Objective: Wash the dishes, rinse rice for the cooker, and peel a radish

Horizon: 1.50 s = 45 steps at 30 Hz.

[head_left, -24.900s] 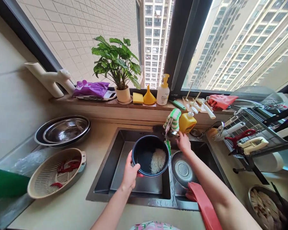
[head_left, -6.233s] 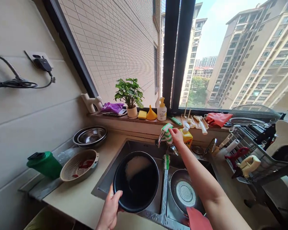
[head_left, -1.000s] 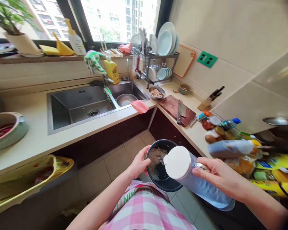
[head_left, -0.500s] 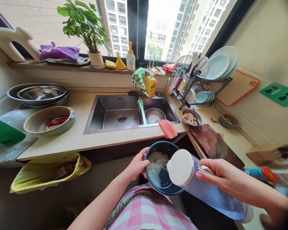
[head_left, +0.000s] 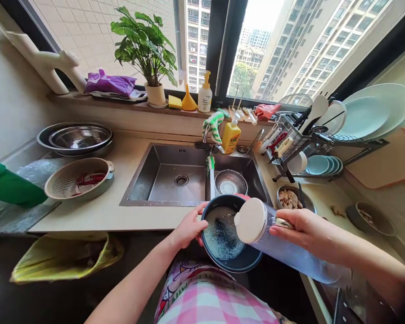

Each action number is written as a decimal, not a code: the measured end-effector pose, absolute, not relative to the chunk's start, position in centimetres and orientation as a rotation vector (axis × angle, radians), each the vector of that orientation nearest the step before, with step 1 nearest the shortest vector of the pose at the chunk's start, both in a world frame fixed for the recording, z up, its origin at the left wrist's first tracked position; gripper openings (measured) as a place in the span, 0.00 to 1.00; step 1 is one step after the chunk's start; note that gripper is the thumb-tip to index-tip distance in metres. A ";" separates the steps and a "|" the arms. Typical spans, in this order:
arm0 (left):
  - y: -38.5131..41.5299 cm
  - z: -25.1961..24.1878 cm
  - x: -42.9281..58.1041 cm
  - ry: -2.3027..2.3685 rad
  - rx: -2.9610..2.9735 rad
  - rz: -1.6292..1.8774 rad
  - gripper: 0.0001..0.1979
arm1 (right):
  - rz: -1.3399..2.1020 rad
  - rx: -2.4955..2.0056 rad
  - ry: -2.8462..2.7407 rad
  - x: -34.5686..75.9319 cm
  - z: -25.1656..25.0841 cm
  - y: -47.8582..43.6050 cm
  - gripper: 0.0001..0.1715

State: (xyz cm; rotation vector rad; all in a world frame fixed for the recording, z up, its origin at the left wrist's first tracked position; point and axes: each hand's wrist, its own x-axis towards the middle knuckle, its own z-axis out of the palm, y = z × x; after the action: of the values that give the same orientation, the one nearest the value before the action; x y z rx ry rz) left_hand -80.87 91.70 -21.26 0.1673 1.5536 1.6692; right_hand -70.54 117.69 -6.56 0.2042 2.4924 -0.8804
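Observation:
My left hand (head_left: pixel 190 226) is closed on the left rim of a dark blue pot (head_left: pixel 250 262), thumb over the edge. Inside the pot lies whitish, rice-like grain (head_left: pixel 219 245) under cloudy, rippling water. With my right hand (head_left: pixel 302 227) I grip the handle of a clear ribbed water pitcher (head_left: pixel 290 256), which is tipped so its white lid (head_left: pixel 252 220) hangs over the pot's right side. A thin stream of water seems to run from the spout. The pot is held against the front of a pink checked apron, before the counter.
Behind the pot is a steel double sink (head_left: pixel 162 198) with a metal strainer bowl (head_left: pixel 231 182) in its right basin. A colander (head_left: pixel 77 189) stands left, above a yellow-lined bin (head_left: pixel 67 256). Right are a dish rack (head_left: pixel 324 139) and a bowl of meat pieces (head_left: pixel 290 198).
The view has shifted, and pot and pitcher now appear nearer the sink's edge. Water in the pot has spread and ripples over the grain. Both hands keep their holds.

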 end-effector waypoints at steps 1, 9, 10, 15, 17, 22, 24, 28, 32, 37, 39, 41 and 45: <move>91.4 -21.4 -81.7 1.566 0.171 1.674 0.38 | -0.861 0.209 2.510 -71.5 -6.5 117.5 0.23; 88.0 -21.5 -89.1 1.619 0.157 1.677 0.36 | -0.932 0.331 2.485 -77.7 -6.3 114.0 0.28; 87.5 -21.4 -90.1 1.622 0.164 1.689 0.36 | -0.995 0.352 2.455 -78.3 -6.3 113.4 0.28; 85.6 -21.5 -94.5 1.633 0.148 1.704 0.37 | -1.313 0.482 2.365 -79.3 -6.9 111.7 0.29; 85.1 -21.6 -96.1 1.595 0.112 1.685 0.37 | -1.422 0.579 2.378 -78.7 -7.7 111.7 0.29; 84.7 -20.8 -101.1 1.526 0.066 1.486 0.36 | -1.892 0.757 2.382 -76.1 -11.6 112.3 0.33; 84.9 -19.5 -103.4 1.557 0.085 1.333 0.38 | -2.070 0.843 2.406 -75.2 -13.3 112.3 0.34; 86.0 -15.6 -106.9 1.745 0.236 1.030 0.40 | -2.224 0.975 2.450 -74.3 -16.1 112.1 0.33; 86.0 -13.5 -108.0 1.956 0.390 0.909 0.40 | -2.338 1.028 2.409 -73.9 -18.5 112.3 0.32; 82.5 -17.4 -106.3 2.049 0.418 1.274 0.37 | -2.504 1.026 2.314 -73.2 -21.4 113.1 0.33; 81.4 -20.3 -104.7 1.986 0.310 1.509 0.38 | -2.561 1.038 2.303 -73.1 -22.4 113.2 0.33; 81.4 -22.9 -102.7 1.887 0.121 1.794 0.38 | -2.618 1.103 2.290 -73.3 -23.0 113.0 0.33; 83.3 -25.0 -99.3 1.528 -0.317 1.970 0.37 | -2.636 1.293 2.322 -74.3 -23.1 112.1 0.32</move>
State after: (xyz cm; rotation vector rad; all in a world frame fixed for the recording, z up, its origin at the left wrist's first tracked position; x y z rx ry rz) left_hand -99.31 83.26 -24.96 -0.3171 1.5278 1.9704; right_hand -74.30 112.09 -23.13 1.2931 2.3219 -2.6359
